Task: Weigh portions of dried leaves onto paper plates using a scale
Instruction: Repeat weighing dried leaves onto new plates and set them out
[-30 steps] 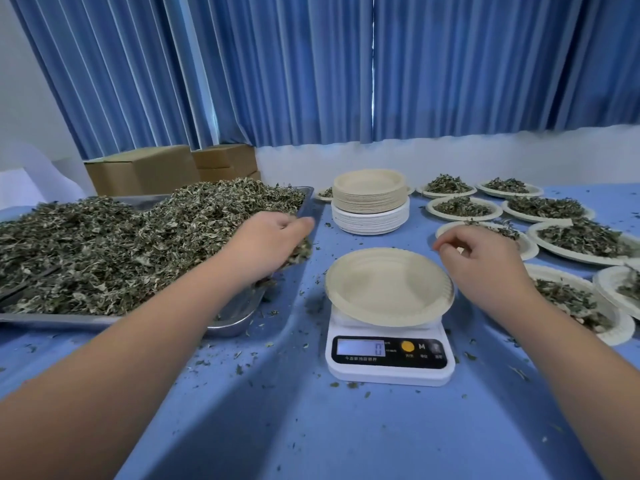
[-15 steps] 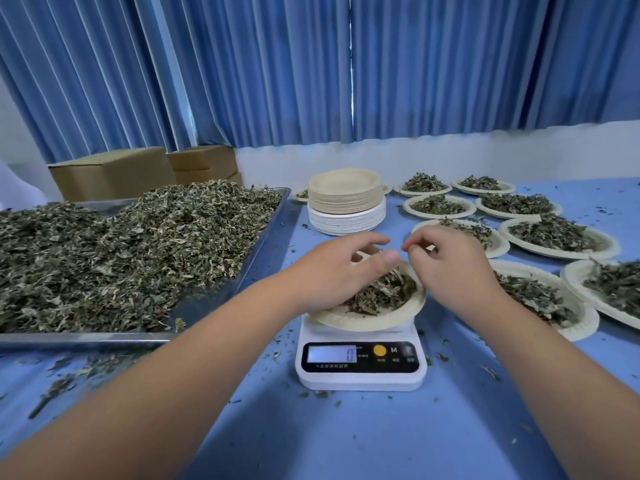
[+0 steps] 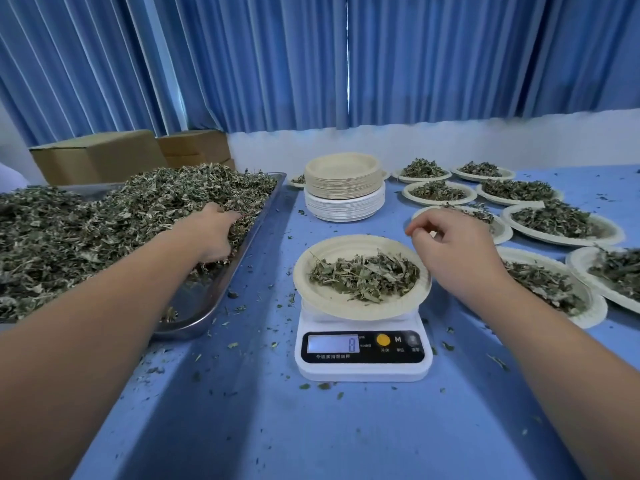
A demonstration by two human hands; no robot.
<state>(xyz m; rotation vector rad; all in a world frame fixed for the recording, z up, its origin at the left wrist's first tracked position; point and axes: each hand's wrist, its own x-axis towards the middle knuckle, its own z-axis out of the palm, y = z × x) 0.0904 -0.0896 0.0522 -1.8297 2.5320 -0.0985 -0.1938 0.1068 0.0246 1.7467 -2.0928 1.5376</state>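
Note:
A white digital scale (image 3: 360,355) stands on the blue table, and its display reads 8. On it sits a paper plate (image 3: 313,263) with a small heap of dried leaves (image 3: 363,277). To the left, a metal tray (image 3: 221,296) holds a big pile of dried leaves (image 3: 104,220). My left hand (image 3: 214,233) digs into that pile near the tray's right edge, fingers curled round a clump, tips hidden. My right hand (image 3: 453,251) hovers just right of the plate, fingers loosely curled, nothing visible in it.
A stack of unused paper plates (image 3: 344,185) stands behind the scale. Several plates filled with leaves (image 3: 554,220) cover the table's right side. Cardboard boxes (image 3: 97,155) sit behind the tray, below blue curtains. Leaf crumbs lie scattered around the scale.
My left hand carried leaves from the tray to the plate, dropped them and went back into the tray pile. My right hand lifted off the plate. The display went from 0 to 8.

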